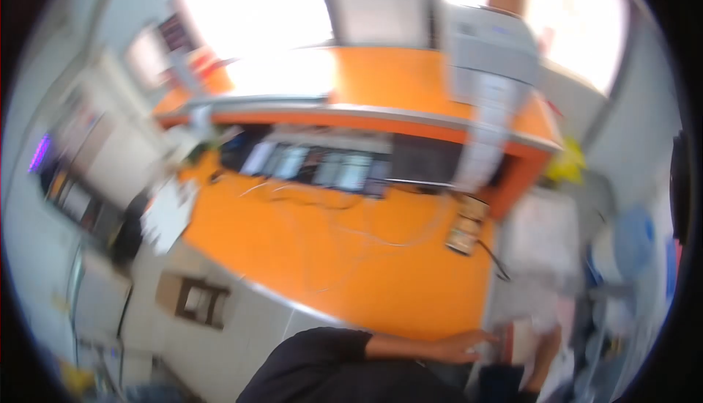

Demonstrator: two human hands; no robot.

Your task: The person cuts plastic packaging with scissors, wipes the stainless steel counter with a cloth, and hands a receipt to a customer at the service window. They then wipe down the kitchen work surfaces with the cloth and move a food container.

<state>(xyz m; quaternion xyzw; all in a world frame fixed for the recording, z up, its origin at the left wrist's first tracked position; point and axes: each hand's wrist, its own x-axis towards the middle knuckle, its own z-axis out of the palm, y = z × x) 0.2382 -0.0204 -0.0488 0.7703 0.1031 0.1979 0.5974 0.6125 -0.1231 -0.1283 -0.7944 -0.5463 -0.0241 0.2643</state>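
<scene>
The view is blurred by motion. My left hand (466,346) is at the lower right, just off the front edge of the orange desk (410,293). Its fingers look spread and point right, towards a small red and white item (518,341); whether they touch it is unclear. On the far side of that item is my right hand (548,343), its fingers smeared, so its grip on the item cannot be made out. Below the item a dark shape (501,381) shows between my forearms.
Several phone-like devices (315,167) lie in a row under the orange shelf (395,73), with loose cables in front. A power strip (467,226) lies at the desk's right. A grey printer (492,44) with hanging paper stands above. A wooden stool (201,300) stands lower left.
</scene>
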